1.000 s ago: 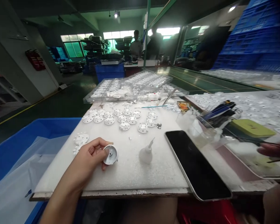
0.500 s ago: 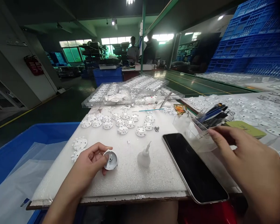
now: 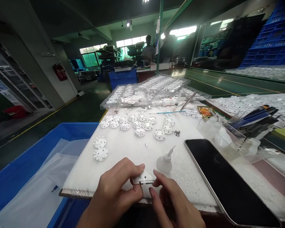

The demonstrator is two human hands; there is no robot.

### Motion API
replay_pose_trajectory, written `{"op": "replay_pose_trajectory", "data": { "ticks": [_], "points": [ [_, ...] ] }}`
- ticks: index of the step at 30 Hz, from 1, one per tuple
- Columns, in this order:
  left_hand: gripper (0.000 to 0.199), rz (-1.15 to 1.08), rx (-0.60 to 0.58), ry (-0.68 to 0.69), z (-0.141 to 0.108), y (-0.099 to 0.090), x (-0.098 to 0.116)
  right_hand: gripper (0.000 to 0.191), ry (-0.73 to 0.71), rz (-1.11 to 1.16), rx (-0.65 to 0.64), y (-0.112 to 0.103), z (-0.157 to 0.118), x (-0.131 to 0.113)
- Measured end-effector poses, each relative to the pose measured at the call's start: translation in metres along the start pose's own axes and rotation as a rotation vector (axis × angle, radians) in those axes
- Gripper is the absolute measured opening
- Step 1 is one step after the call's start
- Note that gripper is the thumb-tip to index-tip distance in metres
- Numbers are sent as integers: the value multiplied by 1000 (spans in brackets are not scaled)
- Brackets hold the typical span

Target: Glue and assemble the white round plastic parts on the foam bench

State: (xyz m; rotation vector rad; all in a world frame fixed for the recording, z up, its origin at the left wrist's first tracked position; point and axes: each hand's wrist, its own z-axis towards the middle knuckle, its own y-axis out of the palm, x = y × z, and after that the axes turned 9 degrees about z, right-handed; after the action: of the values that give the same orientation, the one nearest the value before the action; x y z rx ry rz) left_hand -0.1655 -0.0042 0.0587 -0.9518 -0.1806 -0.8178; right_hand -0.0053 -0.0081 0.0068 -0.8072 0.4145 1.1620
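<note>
Near the front edge of the foam-covered table, my left hand (image 3: pixel 120 183) pinches a round white part (image 3: pixel 143 178) between thumb and fingers, seen nearly edge-on. My right hand (image 3: pixel 167 194) is at the right side of this part, its thumb and index finger apart; whether a fingertip touches the part is unclear. Just behind my right hand stands a translucent squeeze bottle (image 3: pixel 164 163) with a thin nozzle. Several white round parts (image 3: pixel 140 131) lie in groups farther back, two more (image 3: pixel 101 154) at the left. A small pile of dark bits (image 3: pixel 177 133) sits beside them.
A black phone (image 3: pixel 228 177) lies at the right. Behind it are a clear box with tools (image 3: pixel 254 117) and an orange packet (image 3: pixel 206 111). Stacked clear trays (image 3: pixel 123 95) stand at the back. A blue bin (image 3: pixel 68 129) is at the left. Two people stand in the distance.
My right hand has left the clear box and come beside the white part. My left hand has moved right and turned the part from hollow side showing to edge-on. The view has swung left.
</note>
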Motion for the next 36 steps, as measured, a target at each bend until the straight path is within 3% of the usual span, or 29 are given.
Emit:
{"op": "replay_pose_trajectory", "data": {
  "ticks": [3,7,12,19,27,31,36],
  "points": [
    [36,-85,-14,6,-1,-1,6,32,-97,114,-119,-4,5,13],
    [32,-175,-61,-159,-2,-1,7,29,-74,278,-243,-11,9,20],
    [26,-486,-302,-413,1,-6,4,30,-6,278,-262,-20,13,18],
    [10,-795,-339,-640,5,-7,3,33,10,296,-285,-24,12,21],
    [8,-768,-291,-669,8,-4,0,32,1,305,-320,-23,17,21],
    [12,-760,-344,-688,9,-1,-1,28,19,304,-291,-23,18,21],
    [23,-540,-424,-559,37,-11,-7,25,31,323,-228,-20,14,23]
  ]
}}
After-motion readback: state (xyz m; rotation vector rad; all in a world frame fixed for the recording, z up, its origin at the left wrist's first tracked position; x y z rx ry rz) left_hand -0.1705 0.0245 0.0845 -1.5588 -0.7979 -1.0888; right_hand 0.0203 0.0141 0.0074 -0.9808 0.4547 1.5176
